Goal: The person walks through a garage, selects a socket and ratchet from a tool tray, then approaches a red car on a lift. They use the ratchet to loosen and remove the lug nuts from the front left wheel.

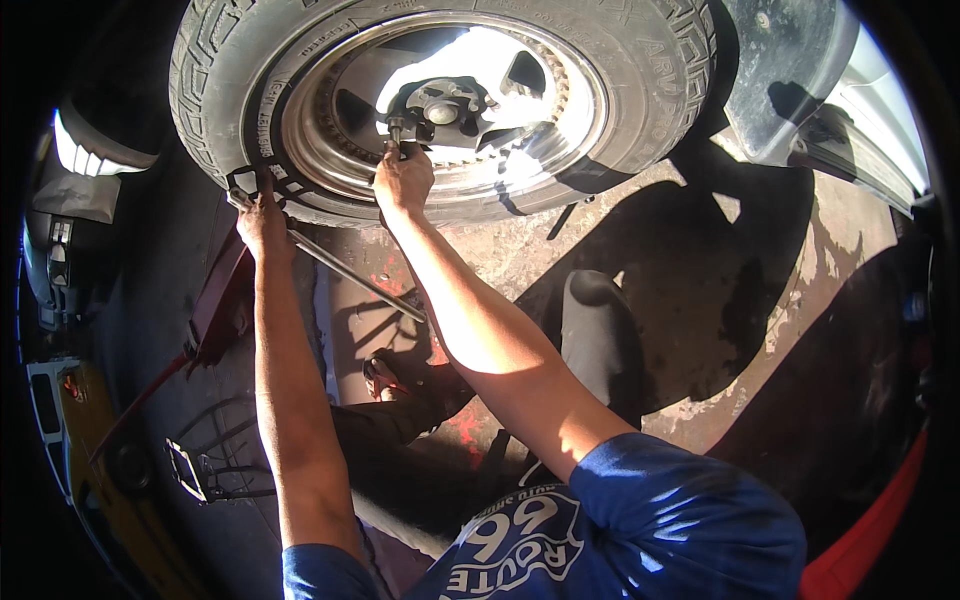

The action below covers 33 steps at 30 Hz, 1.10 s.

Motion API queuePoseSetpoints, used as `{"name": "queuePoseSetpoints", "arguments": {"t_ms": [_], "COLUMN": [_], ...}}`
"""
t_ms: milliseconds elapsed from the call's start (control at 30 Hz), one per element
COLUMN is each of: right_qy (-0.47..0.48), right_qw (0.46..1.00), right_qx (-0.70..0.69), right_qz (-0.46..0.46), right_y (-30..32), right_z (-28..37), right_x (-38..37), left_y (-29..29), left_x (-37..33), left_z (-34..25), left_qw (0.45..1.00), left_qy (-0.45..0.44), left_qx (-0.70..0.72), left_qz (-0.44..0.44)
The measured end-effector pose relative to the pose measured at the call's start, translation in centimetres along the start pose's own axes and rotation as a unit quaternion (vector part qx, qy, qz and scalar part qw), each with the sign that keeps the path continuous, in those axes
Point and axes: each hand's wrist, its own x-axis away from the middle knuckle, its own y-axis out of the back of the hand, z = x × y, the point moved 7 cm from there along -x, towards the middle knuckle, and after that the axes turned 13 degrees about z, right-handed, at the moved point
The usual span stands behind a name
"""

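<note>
A large off-road tyre (pixel 650 90) on a shiny metal wheel rim (pixel 335 160) stands upright at the top of the view. My right hand (pixel 403 183) reaches inside the rim, its fingers closed around a short, dark, socket-like piece (pixel 396 130). That piece meets the wheel just left of the round hub cap (pixel 441 113); the fingers hide its near end. By the tyre's lower left edge, my left hand (pixel 263 225) is closed on a long metal wrench bar (pixel 360 280). The bar slants down to the right, its free end under my right forearm.
A red floor jack (pixel 217 310) with a long handle lies left of my left forearm. A wire-framed object (pixel 190 475) sits lower left, near a yellow vehicle (pixel 110 450). Body panels (pixel 785 80) rise at the upper right. My sandalled foot (pixel 384 378) rests on the stained floor.
</note>
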Motion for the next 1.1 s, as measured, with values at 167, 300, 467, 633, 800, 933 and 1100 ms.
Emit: {"name": "queuePoseSetpoints", "arguments": {"t_ms": [167,300,467,633,800,933,1100], "right_qy": [-0.005,-0.046,-0.11,-0.096,-0.083,-0.112,-0.188], "right_qw": [0.996,0.994,0.993,0.991,0.984,0.977,0.892], "right_qx": [-0.034,-0.058,0.028,-0.075,-0.137,-0.182,-0.411], "right_qz": [-0.087,-0.081,-0.042,-0.054,-0.082,0.001,0.016], "right_y": [0.5,0.0,-0.3,-0.9,-0.9,-1.1,-1.8], "right_z": [-0.7,-0.4,-0.5,-2.4,-3.2,-3.0,-3.2], "right_x": [0.7,1.0,0.3,-0.4,-0.5,-0.7,0.3], "left_y": [-0.2,0.3,-0.2,-0.5,-0.2,0.2,0.6], "left_x": [-0.5,-0.7,-0.2,-0.3,-1.2,-2.2,-2.7], "left_z": [0.3,0.5,1.5,2.7,5.2,7.4,8.4], "left_qw": [0.999,0.999,1.0,0.998,0.994,0.993,0.995], "left_qy": [-0.001,-0.005,0.024,0.034,0.063,0.097,0.093], "left_qx": [-0.032,-0.049,0.011,0.05,0.084,0.069,0.022], "left_qz": [-0.002,-0.001,-0.007,0.001,0.02,0.021,0.009]}}
